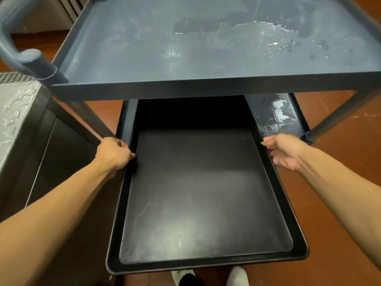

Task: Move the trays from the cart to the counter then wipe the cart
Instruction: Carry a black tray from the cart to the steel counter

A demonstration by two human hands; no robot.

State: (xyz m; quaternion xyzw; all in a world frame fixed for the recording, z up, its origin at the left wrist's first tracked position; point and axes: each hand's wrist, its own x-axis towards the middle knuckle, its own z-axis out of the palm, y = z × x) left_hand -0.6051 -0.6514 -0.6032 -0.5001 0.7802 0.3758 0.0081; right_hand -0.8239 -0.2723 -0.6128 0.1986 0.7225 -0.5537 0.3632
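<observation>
A large, shallow black rectangular metal tray sits part-way out of the lower shelf of a dark grey-blue plastic cart. Its long axis runs straight away from the person: the far short end lies in shadow under the cart's top shelf, while the near short end with its rounded corners juts out over the reddish-brown floor, just above the person's white shoes. The tray looks level and holds nothing.

The left hand grasps the tray's left long rim, thumb on the inner side and fingers curled over the edge, close to the cart's left leg. The right hand takes the right long rim at about the same depth, thumb along the top of the edge and fingers curled underneath.

The cart's top shelf and the bare part of the lower shelf right of the tray show wet, shiny streaks. A steel counter with water on it stands at the left
</observation>
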